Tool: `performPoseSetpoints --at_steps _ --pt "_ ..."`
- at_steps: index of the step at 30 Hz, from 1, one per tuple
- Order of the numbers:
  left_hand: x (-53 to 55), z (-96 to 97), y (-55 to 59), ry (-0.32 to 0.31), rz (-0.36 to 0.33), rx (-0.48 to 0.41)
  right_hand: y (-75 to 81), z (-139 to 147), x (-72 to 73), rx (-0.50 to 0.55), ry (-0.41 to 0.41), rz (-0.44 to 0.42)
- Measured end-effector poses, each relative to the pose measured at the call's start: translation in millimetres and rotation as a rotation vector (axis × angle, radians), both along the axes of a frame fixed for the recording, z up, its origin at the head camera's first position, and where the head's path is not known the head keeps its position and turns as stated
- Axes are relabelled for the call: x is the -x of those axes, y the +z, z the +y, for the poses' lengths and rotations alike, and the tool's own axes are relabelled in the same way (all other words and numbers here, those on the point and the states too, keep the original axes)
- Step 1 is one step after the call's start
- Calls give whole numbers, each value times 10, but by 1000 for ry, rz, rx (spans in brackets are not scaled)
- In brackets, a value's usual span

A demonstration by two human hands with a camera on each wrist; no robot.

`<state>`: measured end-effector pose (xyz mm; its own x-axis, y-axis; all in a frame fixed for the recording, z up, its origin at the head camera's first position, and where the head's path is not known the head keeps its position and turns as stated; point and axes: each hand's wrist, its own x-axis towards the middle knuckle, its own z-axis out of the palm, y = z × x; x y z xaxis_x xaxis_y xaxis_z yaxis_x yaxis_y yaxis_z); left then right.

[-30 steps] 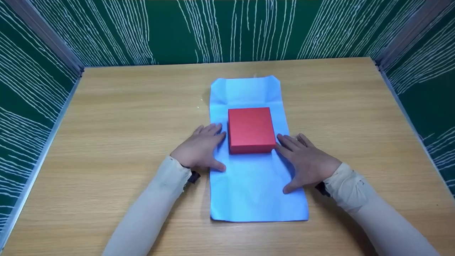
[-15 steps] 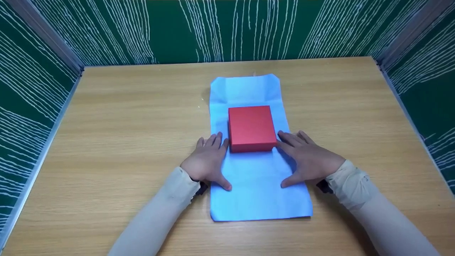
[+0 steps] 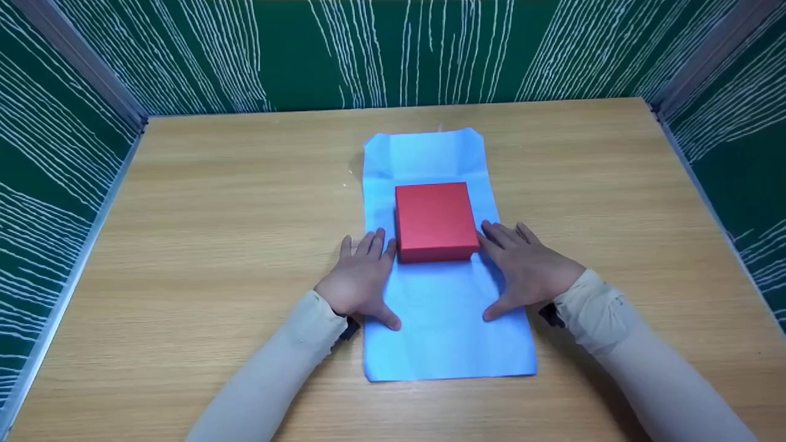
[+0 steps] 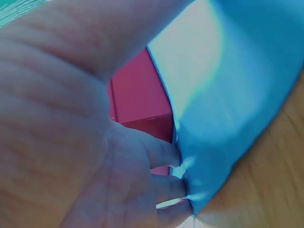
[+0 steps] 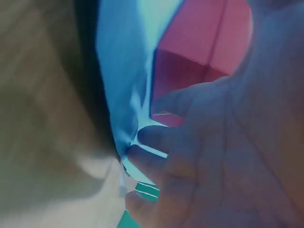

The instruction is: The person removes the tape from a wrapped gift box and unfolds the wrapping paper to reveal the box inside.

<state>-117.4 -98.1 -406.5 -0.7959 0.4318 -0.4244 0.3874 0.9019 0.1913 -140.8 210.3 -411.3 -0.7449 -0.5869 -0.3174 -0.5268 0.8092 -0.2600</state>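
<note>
A square red box (image 3: 435, 221) sits on a long sheet of blue paper (image 3: 448, 344), which has creases and clipped far corners. My left hand (image 3: 361, 279) lies with spread fingers over the paper's left edge, its index fingertip right at the box's near left corner. On the other side my right hand (image 3: 528, 270) rests over the right edge, fingers spread and a fingertip at the box's near right corner. Both thumbs point inward on the paper. In the left wrist view, fingertips (image 4: 171, 187) press on the paper beside the box. The right wrist view has fingers (image 5: 156, 137) against the paper too.
The wooden table (image 3: 245, 184) stretches out on both sides of the paper. Green panels (image 3: 307, 55) with white streaks stand along its back, left and right edges. A few tiny white specks lie left of the paper.
My left hand has slid toward the near side along the paper's left edge, closer to the box's near corner. The right hand has shifted slightly away from me. The paper's near edge has shifted a little.
</note>
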Motion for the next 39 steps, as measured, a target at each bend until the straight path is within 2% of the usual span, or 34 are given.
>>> performPoseSetpoints --at_steps 7,15,25,31,34,39 --pt "32 -105 -40 -9 24 -40 -59 -25 42 -33 -8 -14" --pt "88 -224 -32 26 -22 -62 -116 -82 85 -42 -2 -31" --pt "131 -237 -55 42 -14 -73 -143 -89 144 -22 -8 -43" --pt "177 -239 -97 50 0 -127 -122 -42 173 -43 -22 -39" --pt "188 -257 -119 38 -4 -156 -109 3 170 -12 -11 -55" --pt "232 -300 -120 22 25 -218 -99 151 196 157 -27 -86"
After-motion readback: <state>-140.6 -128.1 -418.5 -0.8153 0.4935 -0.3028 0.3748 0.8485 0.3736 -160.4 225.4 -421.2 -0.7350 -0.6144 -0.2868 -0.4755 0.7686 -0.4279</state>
